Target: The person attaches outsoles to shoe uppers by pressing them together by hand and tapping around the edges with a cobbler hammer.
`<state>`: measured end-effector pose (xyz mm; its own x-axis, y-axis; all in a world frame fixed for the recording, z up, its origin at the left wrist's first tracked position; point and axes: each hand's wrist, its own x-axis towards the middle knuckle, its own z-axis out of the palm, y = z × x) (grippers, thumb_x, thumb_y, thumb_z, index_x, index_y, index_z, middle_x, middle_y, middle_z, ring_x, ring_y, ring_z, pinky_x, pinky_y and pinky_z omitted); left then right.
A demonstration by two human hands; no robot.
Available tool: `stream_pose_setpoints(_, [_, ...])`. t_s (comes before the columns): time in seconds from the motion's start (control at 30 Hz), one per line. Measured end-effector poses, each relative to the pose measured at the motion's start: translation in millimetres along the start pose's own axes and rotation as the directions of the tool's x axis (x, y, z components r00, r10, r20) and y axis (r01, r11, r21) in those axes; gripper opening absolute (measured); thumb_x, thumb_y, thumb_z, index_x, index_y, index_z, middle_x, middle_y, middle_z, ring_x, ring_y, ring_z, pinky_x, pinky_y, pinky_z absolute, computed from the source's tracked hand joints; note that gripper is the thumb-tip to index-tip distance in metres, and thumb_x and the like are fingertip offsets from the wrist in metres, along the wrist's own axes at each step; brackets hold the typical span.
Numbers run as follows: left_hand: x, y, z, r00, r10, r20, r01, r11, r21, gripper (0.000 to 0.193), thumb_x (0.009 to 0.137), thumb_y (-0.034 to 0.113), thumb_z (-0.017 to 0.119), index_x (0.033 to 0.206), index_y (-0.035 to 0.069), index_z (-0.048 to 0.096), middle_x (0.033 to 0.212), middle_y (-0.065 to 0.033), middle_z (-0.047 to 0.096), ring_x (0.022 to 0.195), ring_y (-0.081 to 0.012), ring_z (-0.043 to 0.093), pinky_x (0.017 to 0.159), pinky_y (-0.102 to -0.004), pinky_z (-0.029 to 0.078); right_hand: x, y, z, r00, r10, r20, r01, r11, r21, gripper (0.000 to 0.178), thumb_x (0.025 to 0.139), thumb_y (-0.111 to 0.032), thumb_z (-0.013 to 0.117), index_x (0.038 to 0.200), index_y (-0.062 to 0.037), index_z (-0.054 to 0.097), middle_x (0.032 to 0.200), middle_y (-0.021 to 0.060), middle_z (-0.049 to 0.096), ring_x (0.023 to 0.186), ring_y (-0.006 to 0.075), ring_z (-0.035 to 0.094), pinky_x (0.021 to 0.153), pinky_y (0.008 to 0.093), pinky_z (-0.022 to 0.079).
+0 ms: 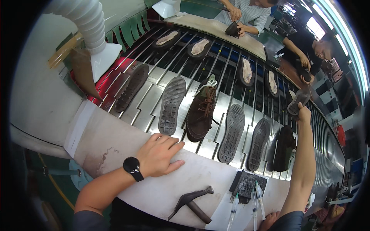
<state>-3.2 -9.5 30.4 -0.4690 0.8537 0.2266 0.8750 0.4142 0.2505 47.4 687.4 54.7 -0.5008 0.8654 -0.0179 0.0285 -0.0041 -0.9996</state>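
My left hand (160, 154), with a black watch on the wrist, lies flat on the pale bench edge, holding nothing. Its fingertips are at the heel end of a dark rubber shoe sole (172, 106). Stretched far out to the right, my right hand (304, 112) grips a dark shoe sole (299, 101) above the conveyor. Between the arms, a brown lace-up shoe (201, 111) stands on the metal slats. More soles lie tread up beside it: one sole (232, 133), another sole (258, 144) and a sole (132, 87) at the left. A dark shoe (284, 148) rests near my right forearm.
A hammer (191, 202) lies on the near bench, beside a black block (246, 186) and several syringes (254, 206). Farther soles with pale insides (200, 48) line the conveyor's other side. A white duct (86, 23) hangs left. Two co-workers (246, 17) handle dark pieces opposite.
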Motion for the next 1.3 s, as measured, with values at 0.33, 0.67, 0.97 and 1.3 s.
stream_pose_setpoints(0.33, [-28.1,2.9,-38.5,0.885,0.107,-0.453,-0.108,0.994,0.023,0.079,0.086,0.032,0.087,0.15,0.0,0.054,0.15,-0.022,0.059,0.144,-0.0401,0.053,0.125,-0.0564,0.037,-398.8,-134.6,94.0,0.786,-0.094,0.61,0.215,0.968,-0.128,0.023,0.109,-0.02,0.069,0.116,0.002,0.074,0.096,0.0034,0.076,0.08,0.0113,0.07,0.074,0.0281,0.057])
stream_pose_setpoints(0.67, [-163.0,-70.8,-120.7,0.976,0.154,-0.155,-0.096,0.939,0.331,0.085,0.07,0.024,0.095,0.144,0.007,0.058,0.123,-0.0117,0.066,0.112,-0.0344,0.066,0.096,-0.0466,0.05,-624.9,-21.8,201.2,0.724,0.099,0.683,-0.408,0.859,0.307,0.036,0.112,-0.016,0.059,0.139,0.0074,0.064,0.145,0.0189,0.066,0.133,0.0267,0.065,0.111,0.0444,0.055])
stream_pose_setpoints(0.97, [-157.0,-61.4,-174.2,0.863,-0.438,0.251,0.366,0.886,0.286,0.085,0.075,0.052,0.092,0.139,0.002,0.064,0.138,-0.0195,0.064,0.123,-0.0347,0.063,0.099,-0.0455,0.052,-641.8,66.2,215.4,0.923,0.115,0.367,-0.258,0.892,0.372,0.031,0.105,-0.008,0.066,0.133,0.0058,0.064,0.122,0.0189,0.077,0.107,0.0242,0.076,0.096,0.0391,0.062])
stream_pose_setpoints(1.3, [-166.2,-39.0,-126.9,0.981,-0.142,0.128,0.082,0.916,0.393,0.08,0.074,0.024,0.087,0.147,0.008,0.061,0.157,-0.0187,0.053,0.137,-0.0382,0.058,0.109,-0.0512,0.047,-628.8,55.5,151.7,0.88,0.037,0.474,-0.278,0.848,0.451,0.045,0.106,-0.013,0.047,0.145,0.0089,0.048,0.126,0.0284,0.072,0.106,0.0355,0.078,0.092,0.0474,0.066])
